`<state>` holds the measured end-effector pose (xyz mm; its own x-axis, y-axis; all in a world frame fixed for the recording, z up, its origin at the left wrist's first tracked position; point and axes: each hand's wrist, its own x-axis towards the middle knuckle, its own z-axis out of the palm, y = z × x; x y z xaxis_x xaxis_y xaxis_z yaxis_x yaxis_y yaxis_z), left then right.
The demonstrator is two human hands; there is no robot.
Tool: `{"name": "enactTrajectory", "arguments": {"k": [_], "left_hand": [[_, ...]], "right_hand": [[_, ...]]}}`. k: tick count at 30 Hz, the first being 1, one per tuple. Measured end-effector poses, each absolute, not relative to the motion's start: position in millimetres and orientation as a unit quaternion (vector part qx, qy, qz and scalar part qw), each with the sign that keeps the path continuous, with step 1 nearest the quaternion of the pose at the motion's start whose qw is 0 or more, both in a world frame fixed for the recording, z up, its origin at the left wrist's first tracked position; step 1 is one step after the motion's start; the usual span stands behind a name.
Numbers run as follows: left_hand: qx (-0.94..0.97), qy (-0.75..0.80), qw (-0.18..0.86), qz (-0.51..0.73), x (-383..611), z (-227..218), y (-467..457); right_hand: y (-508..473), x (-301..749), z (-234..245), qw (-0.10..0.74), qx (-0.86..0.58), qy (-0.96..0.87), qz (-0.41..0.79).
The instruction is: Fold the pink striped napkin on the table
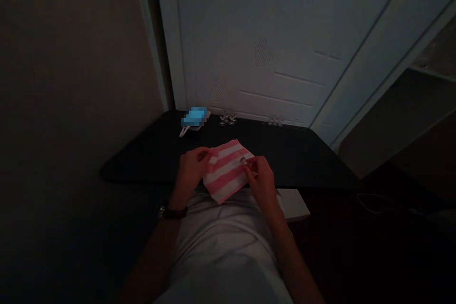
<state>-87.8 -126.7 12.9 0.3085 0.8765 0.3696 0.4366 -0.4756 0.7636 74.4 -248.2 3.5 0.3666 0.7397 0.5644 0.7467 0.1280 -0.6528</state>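
A pink-and-white striped cloth (226, 171) is held over the near edge of a black table (302, 161), close to my body. My left hand (190, 168) grips its left edge with fingers closed; a watch sits on that wrist. My right hand (261, 178) pinches the cloth's right side, where a small shiny clip-like thing (245, 161) shows at my fingertips. What that small thing is I cannot make out in the dim light.
At the table's far edge lie a blurred blue object (194, 118) and two clusters of small clear shiny items (228, 118) (276, 121). A pale panelled wall (285, 47) rises behind. A white box (295, 204) sits under the table's near right edge.
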Motion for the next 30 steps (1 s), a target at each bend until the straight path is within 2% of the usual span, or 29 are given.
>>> {"name": "enactTrajectory", "arguments": {"k": [2,9,15,18,22,30], "left_hand": [[0.756,0.436,0.272,0.406,-89.2,14.8,-126.5],[0.792,0.421,0.145,0.417,-73.1,29.3,-98.5],[0.817,0.426,0.073,0.381,-65.7,29.1,-108.0],[0.822,0.397,0.113,0.392,-78.5,28.5,-131.2],[0.871,0.326,0.217,0.295,-81.6,27.5,-150.9],[0.926,0.209,0.219,0.226,-69.0,22.3,-152.7]], "right_hand": [[-246.7,75.2,1.6,0.484,-0.670,-0.563,0.002],[-257.2,78.6,12.5,0.432,-0.717,-0.546,0.032],[-266.4,87.2,14.2,0.484,-0.701,-0.522,0.049],[-269.2,92.7,9.5,0.519,-0.685,-0.508,0.065],[-269.8,93.1,6.1,0.535,-0.677,-0.493,0.109],[-266.1,91.7,0.3,0.573,-0.664,-0.449,0.172]]}}
